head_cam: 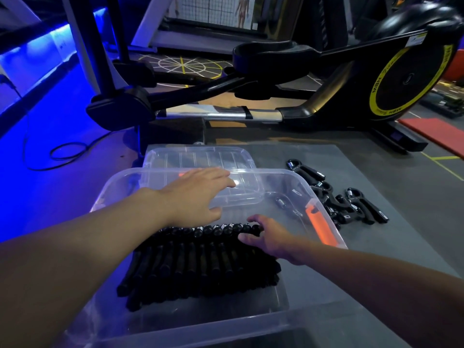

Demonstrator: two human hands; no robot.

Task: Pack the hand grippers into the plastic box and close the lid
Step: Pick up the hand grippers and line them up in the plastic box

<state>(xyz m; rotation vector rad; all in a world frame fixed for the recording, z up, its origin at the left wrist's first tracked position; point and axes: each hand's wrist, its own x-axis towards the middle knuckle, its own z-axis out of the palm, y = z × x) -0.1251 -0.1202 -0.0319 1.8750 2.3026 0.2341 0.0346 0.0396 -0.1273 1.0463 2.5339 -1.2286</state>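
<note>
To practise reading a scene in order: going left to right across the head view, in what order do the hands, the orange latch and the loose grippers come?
left hand → right hand → orange latch → loose hand grippers

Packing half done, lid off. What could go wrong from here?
1. The packed row fills only part of the box, with the right hand at its end; released, it may topple.
2. Loose grippers lie on the mat outside the box; closing now would leave them out.
3. The left hand reaches over the far rim toward the lid; it could knock the box.
</note>
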